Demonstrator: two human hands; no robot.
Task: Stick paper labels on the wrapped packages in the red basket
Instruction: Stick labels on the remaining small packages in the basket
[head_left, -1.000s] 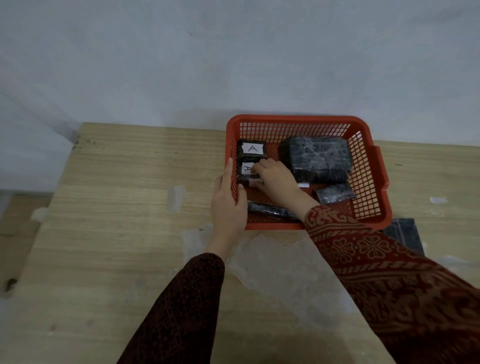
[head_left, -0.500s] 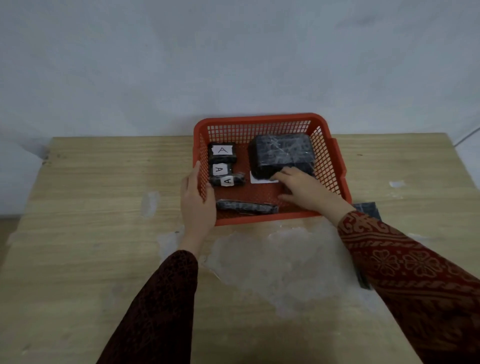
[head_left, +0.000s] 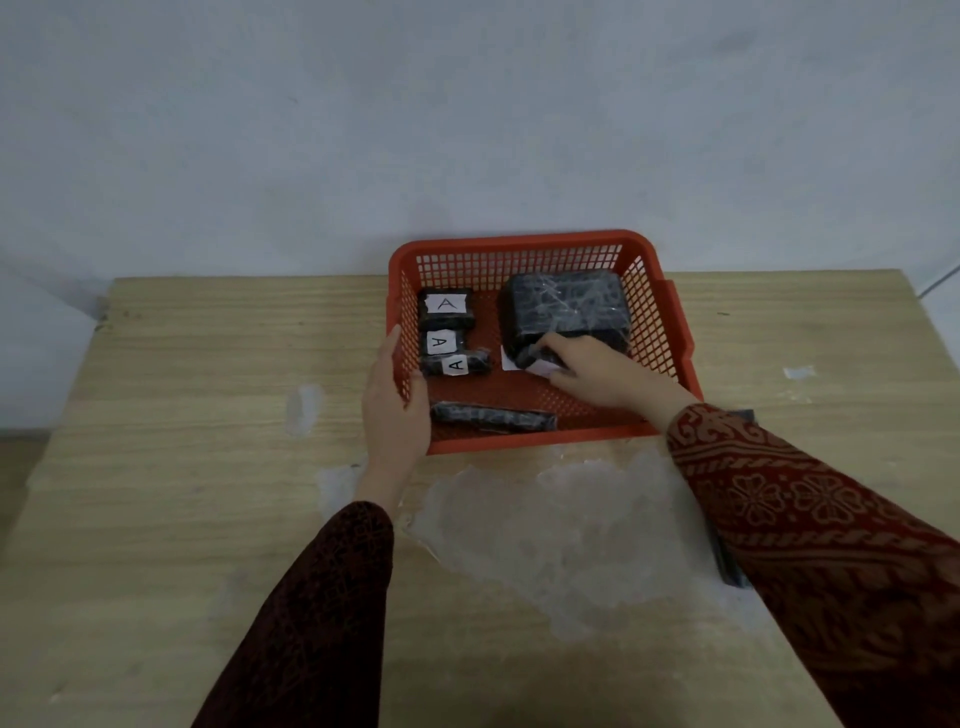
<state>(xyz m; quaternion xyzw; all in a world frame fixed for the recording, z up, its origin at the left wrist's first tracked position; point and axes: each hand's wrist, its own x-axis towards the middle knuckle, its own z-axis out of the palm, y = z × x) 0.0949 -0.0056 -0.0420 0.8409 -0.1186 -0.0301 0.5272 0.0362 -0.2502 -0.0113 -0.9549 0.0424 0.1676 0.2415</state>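
Long dark-red sleeves (head_left: 810, 525) with a woven flower and scroll pattern cover both arms

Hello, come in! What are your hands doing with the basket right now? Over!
Left hand grips red basket wall. Right hand on small package, white paper beneath. Three packages labelled A. Nothing blocking.

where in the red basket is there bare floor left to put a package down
Bare mesh runs between the three labelled packages and the large package, widening in front of the right hand above the long package. The left column and far right corner of the red basket are crowded.
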